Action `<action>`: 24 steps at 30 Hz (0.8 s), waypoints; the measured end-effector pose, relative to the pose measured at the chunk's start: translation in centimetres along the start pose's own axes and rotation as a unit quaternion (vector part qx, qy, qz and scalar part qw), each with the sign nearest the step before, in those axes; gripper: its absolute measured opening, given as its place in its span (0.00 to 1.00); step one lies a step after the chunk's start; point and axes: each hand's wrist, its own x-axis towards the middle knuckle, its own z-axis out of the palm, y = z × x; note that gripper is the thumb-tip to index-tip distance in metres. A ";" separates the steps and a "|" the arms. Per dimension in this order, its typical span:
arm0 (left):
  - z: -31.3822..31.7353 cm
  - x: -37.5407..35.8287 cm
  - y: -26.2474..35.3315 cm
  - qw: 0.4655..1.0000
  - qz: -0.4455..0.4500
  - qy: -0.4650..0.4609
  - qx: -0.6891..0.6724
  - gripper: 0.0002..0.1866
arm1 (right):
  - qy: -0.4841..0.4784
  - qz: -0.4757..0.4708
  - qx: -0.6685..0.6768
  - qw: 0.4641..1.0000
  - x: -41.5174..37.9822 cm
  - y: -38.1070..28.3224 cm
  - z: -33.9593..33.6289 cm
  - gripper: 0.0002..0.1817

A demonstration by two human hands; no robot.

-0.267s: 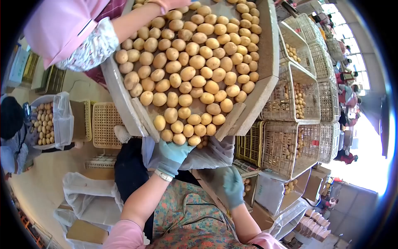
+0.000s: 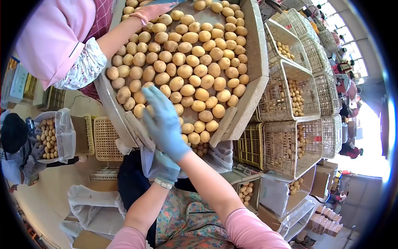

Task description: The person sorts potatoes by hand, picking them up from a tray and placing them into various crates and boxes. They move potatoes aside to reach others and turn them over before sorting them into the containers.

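While your right hand (image 2: 163, 126) is over the open end of the table (image 2: 253, 99), fingers loosely apart, potatoes (image 2: 192, 60) lie across that table. Your left hand (image 2: 166, 168) is just below that end, its grip impossible to tell.

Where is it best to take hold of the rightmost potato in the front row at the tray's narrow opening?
Probably by its rounded top and near side, coming from above and from the wearer's side. Other potatoes crowd this potato behind and at its left, while its front faces the opening of the tray.
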 end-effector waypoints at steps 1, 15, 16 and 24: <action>0.0 -0.2 -0.1 0.992 -0.036 0.009 -0.118 0.30 | -0.001 -0.064 -0.089 0.994 0.8 0.9 1.7 0.31; 0.8 -0.6 2.4 0.873 -0.250 0.081 -0.411 0.35 | 0.060 0.145 -0.092 0.983 -2.0 6.3 -9.5 0.30; 0.0 -0.2 1.7 0.857 -0.240 0.042 -0.454 0.33 | 0.145 0.205 -0.065 0.966 -1.1 5.9 -7.9 0.31; -2.0 -1.0 -0.8 0.740 -0.254 0.022 -0.622 0.37 | -0.215 -0.104 -0.263 0.935 -7.2 2.9 -5.7 0.31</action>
